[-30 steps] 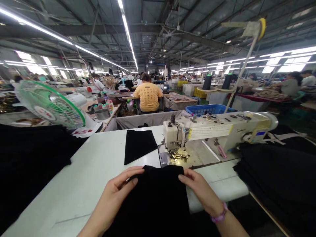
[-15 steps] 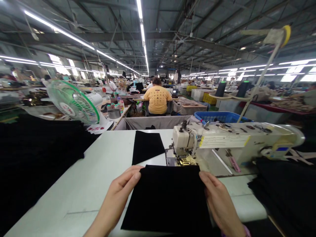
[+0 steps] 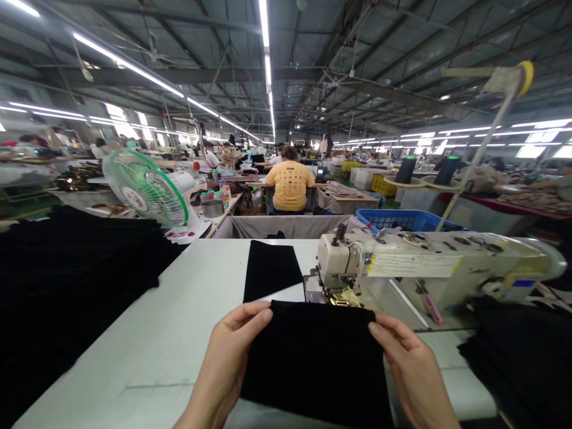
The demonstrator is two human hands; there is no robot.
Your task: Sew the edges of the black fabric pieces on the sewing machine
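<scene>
A black fabric panel [image 3: 319, 363] is stretched between my two hands just in front of the sewing machine. My left hand [image 3: 235, 351] pinches its upper left corner between thumb and fingers. At the upper right corner, my right hand [image 3: 409, 363] grips the cloth the same way. The top edge runs nearly straight between them, close to the gold-coloured plate [image 3: 344, 299] under the head of the sewing machine [image 3: 342, 262]. Another black piece [image 3: 271, 269] lies flat on the pale table [image 3: 179, 322] behind my left hand.
A tall black fabric stack [image 3: 75, 286] stands at the left, more black cloth [image 3: 522, 357] at the right. Pink-handled snips [image 3: 429, 302] lie beneath the machine arm. Beyond are a green-rimmed fan [image 3: 145, 189], a blue basket [image 3: 402, 219] and a seated person in yellow [image 3: 289, 186].
The view has shifted slightly, so the scene sits a little further right and lower. Both hands still hold the panel's top corners; its right side has dipped a little.
</scene>
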